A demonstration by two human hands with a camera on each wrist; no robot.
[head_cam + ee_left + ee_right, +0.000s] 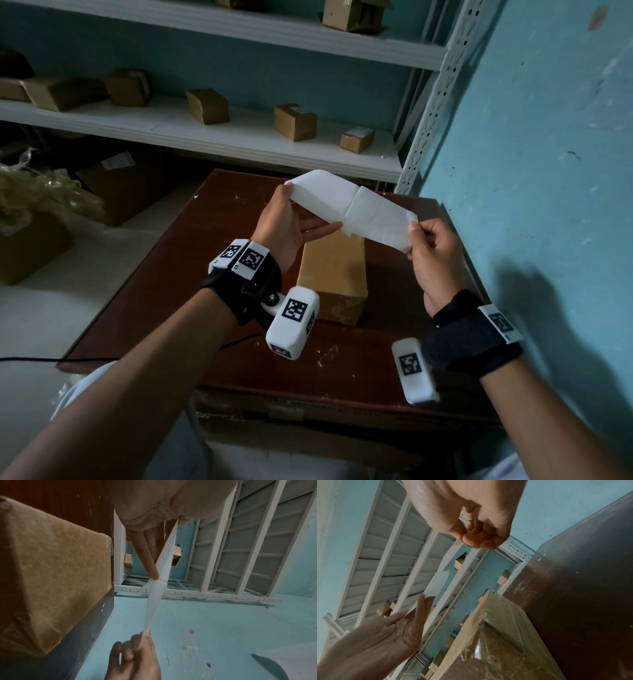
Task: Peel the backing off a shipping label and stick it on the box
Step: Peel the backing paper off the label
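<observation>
1. Both hands hold a long white paper label strip (352,205) in the air above the table: the left hand (284,226) pinches its far left end with the thumb, its other fingers (322,228) stretched straight under the strip.
2. At the near right end, the right hand (433,260) pinches the strip between thumb and curled fingers.
3. Sagging between the hands, the strip shows a crease across its middle.
4. Below it lies an oblong brown cardboard box wrapped in clear tape (334,274), resting on the dark brown wooden table (178,274).
5. White metal shelves (239,137) behind carry several small cardboard parcels (294,121).
</observation>
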